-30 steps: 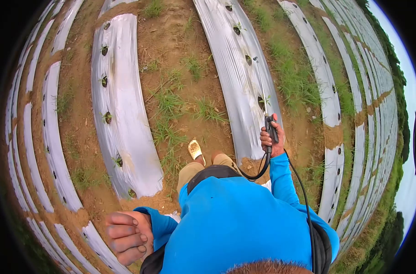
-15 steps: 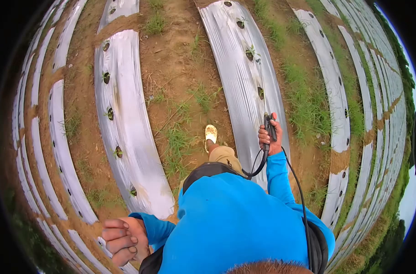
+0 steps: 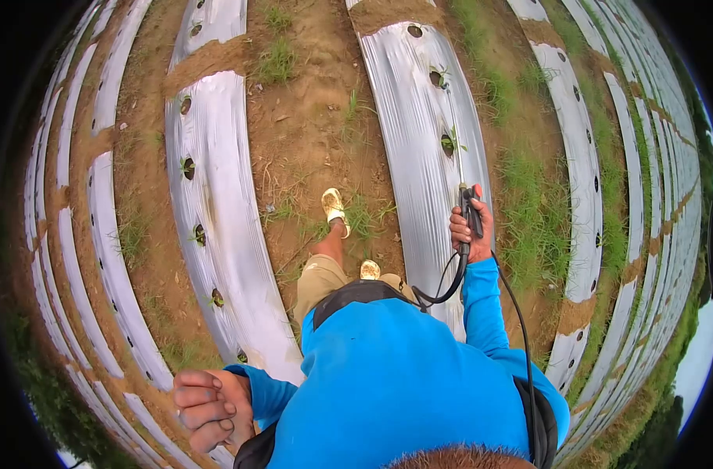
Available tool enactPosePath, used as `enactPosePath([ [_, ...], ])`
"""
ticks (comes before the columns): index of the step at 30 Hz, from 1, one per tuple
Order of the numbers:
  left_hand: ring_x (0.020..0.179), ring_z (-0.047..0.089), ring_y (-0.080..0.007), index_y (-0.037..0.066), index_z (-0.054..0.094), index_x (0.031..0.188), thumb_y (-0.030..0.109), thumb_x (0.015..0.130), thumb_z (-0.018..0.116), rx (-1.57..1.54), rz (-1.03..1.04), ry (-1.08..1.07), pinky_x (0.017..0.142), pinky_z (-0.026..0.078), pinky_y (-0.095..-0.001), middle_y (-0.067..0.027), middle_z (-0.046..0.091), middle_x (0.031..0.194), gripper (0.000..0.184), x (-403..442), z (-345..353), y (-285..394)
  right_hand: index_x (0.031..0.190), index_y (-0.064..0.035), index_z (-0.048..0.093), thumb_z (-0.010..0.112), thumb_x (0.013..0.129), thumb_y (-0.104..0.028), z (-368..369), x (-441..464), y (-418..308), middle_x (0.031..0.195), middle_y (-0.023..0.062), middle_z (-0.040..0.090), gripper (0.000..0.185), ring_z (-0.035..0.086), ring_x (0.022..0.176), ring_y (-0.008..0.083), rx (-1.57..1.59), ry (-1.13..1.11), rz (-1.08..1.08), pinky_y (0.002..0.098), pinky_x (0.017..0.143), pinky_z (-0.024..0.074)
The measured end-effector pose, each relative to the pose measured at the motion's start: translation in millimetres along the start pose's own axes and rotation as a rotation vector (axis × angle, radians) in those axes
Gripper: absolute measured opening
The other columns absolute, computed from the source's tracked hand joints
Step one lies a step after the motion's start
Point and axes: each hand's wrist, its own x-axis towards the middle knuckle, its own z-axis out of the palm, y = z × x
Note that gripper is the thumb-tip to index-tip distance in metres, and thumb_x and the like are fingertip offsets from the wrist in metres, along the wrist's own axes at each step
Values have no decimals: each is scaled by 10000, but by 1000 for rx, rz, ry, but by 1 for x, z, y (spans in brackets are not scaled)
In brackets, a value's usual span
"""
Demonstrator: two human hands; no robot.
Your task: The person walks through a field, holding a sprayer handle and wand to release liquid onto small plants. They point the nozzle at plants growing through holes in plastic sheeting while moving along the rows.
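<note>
My right hand (image 3: 472, 229) is wrapped round the black handle of a spray wand (image 3: 463, 168), whose thin metal lance points away over the silvery plastic-covered bed (image 3: 407, 117) on the right. Its tip is near a planting hole with a small seedling. A black hose (image 3: 521, 313) runs from the handle back along my blue sleeve. At the lower left, my left hand (image 3: 213, 408) is raised with its fingers curled in; whatever it may hold is hidden.
Another plastic-covered bed (image 3: 223, 203) with planted holes lies on the left. Between the beds runs a brown soil path (image 3: 302, 117) with grass tufts, where my light-coloured shoes (image 3: 334, 205) stand. More covered rows extend to both sides, with trees at the far right.
The beds and holes have shifted downward in view as I moved forward, and the feet have changed position. A soil gap shows at the right bed's far end. Both hands keep their hold.
</note>
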Motion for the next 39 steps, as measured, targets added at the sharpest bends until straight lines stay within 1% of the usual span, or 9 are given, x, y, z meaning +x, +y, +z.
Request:
enactPosePath([
  [2,475,280,-107,204,358,607,339,746,529,-27,-19,-4,443,297,-260,39,294,500,258,7,19,-43,875,29,515,543,867,-361,20,40,-15,630,57,472,392,461,461,128,-30,45,-23,249,373,415],
  [4,560,273,-141,192,304,628,203,677,541,-212,-63,-32,514,273,-331,22,198,540,242,18,45,-91,859,20,511,552,859,-367,41,79,-27,615,49,466,389,457,448,124,-60,95,-60,240,364,405],
  [5,468,278,-102,202,386,617,362,756,543,-104,-19,-12,433,299,-233,49,329,506,264,28,60,-119,846,10,509,559,853,-368,52,95,-32,603,42,462,382,456,439,123,-92,163,-98,236,359,402],
  [12,487,282,-81,212,416,633,324,787,532,-181,49,126,432,302,-230,71,351,518,223,112,142,-251,809,-1,522,580,829,-391,161,185,-69,581,40,480,395,466,425,122,-206,279,-142,239,338,400],
  [20,488,284,-92,204,404,628,302,801,519,-165,-37,52,430,304,-242,55,325,510,230,169,221,-360,878,16,536,558,851,-365,243,300,-130,603,45,475,383,474,442,129,-141,156,-97,246,358,415],
  [27,491,288,-100,199,401,636,300,800,507,-85,2,20,437,303,-244,48,335,519,221,206,324,-468,822,-14,525,593,822,-382,302,452,-192,585,15,458,374,447,420,114,-217,312,-74,228,336,388],
  [30,490,289,-98,195,400,635,330,792,514,-97,42,35,438,304,-242,47,337,518,236,240,378,-505,782,-11,521,608,802,-399,331,504,-227,552,23,455,398,456,409,119,-62,283,-50,224,330,389],
  [37,497,299,-107,187,392,639,428,768,540,-111,40,-39,450,313,-261,45,331,518,310,300,466,-597,773,-20,535,587,819,-390,411,631,-309,549,27,457,377,451,403,124,-65,206,-113,237,331,390],
  [39,493,296,-113,184,373,633,477,755,549,-10,-4,86,456,320,-270,38,307,506,363,313,482,-627,769,-34,545,582,821,-395,434,666,-326,547,20,458,367,453,403,124,-107,227,-132,237,331,390],
])
